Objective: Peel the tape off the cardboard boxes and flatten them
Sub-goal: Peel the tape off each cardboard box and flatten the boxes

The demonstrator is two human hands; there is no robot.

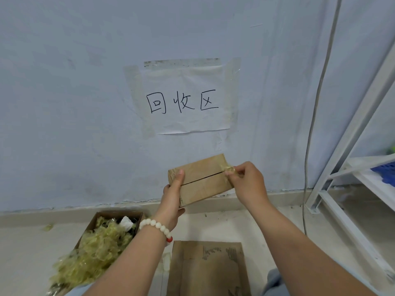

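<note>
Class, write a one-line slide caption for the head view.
Left hand grips a small cardboard box; right hand pinches yellowish tape at its seam end.

wearing a bracelet point(157, 226) of round, glossy cream-white beads on the wrist of the left hand point(171, 201), strung in a single row and lying snug around the wrist. carrying one red bead point(169, 239) among the white ones, on the wrist's outer side. showing both forearms bare from the wrists down to the lower edge of the view, the right hand point(248, 184) likewise uncovered. wearing pale grey-blue fabric point(274, 280), softly creased, peeking out beneath the right forearm, with a sliver of similar pale cloth showing under the left forearm.
</note>
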